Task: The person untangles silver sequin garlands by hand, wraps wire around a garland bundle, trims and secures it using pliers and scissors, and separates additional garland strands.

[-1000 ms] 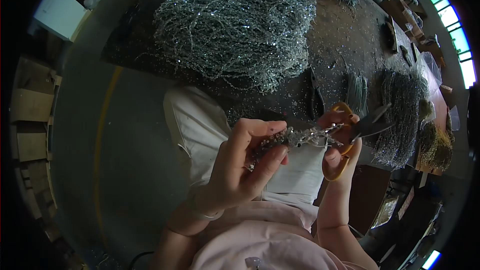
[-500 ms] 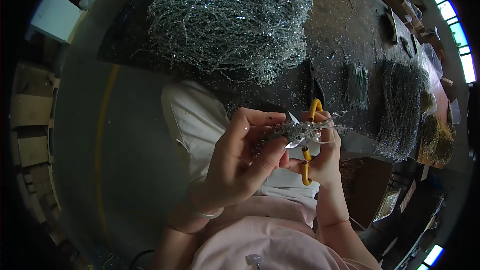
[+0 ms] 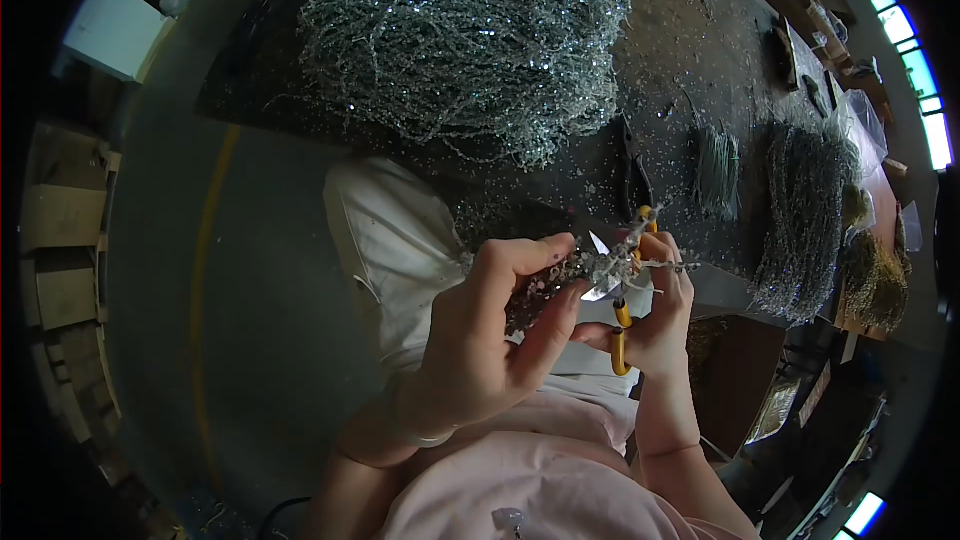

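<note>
My left hand (image 3: pixel 490 325) is closed around a small bunch of glittery silver sprigs (image 3: pixel 570 275), thumb and forefinger gripping near its tip. Yellow-handled scissors (image 3: pixel 622 315) are in my right hand (image 3: pixel 655 315), with fingers through the loops. Their bright blades (image 3: pixel 602 265) lie beside and partly behind the sprigs, spread a little apart. Several thin sprig ends stick out to the right, over the upper scissor loop. The lower part of the bunch is hidden by my left palm.
A large pile of sparkling silver strands (image 3: pixel 465 50) lies on the dark table (image 3: pixel 660 70). Black-handled pliers (image 3: pixel 632 170), a bundle of thin green stems (image 3: pixel 717 170) and long silver strands (image 3: pixel 805 220) lie to the right, near gold sprigs (image 3: pixel 872 285). Loose glitter bits are scattered about.
My left hand has turned slightly and its thumb and forefinger have spread apart more. The sprig ends now rise higher across the scissors. The scissors have shifted slightly right and tilted.
</note>
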A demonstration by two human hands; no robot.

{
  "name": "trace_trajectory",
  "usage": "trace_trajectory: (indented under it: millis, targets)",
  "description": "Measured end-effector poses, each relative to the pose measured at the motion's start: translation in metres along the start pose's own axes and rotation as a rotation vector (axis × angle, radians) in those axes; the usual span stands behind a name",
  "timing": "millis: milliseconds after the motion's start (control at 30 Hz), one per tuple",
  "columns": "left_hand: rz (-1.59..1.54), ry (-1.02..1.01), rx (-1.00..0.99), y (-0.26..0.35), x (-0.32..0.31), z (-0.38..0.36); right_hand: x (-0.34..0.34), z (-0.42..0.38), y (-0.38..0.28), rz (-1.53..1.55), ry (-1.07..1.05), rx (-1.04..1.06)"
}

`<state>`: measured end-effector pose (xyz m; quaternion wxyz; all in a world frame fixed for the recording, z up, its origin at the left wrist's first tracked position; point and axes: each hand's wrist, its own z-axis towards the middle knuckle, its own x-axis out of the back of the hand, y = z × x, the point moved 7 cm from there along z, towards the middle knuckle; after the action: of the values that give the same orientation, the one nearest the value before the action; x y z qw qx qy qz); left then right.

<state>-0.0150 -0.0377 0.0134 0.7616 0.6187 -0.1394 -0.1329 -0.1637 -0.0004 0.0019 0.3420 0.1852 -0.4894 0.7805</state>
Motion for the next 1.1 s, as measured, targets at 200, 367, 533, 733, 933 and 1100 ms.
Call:
trace_trajectory:
  millis: [200, 367, 533, 733, 933, 1100]
  targets:
    - [0.221, 0.012, -0.136, 0.011, -0.003, -0.003, 0.001, -0.006, 0.001, -0.025, 0.023, 0.052]
    - [0.139, 0.009, -0.055, 0.007, -0.003, -0.003, 0.001, -0.013, 0.003, -0.062, 0.073, 0.105]
    - [0.088, 0.027, -0.037, 0.005, -0.003, -0.001, 0.002, -0.015, 0.006, -0.047, 0.133, 0.128]
    - [0.049, 0.022, 0.005, 0.002, -0.002, -0.001, 0.003, -0.017, 0.007, -0.076, 0.121, 0.115]
    - [0.305, 0.042, -0.111, 0.011, 0.001, -0.002, 0.000, 0.001, 0.005, -0.050, 0.042, -0.004]
    - [0.402, 0.096, -0.215, 0.017, -0.002, -0.001, -0.004, -0.004, 0.009, -0.028, 0.012, -0.066]
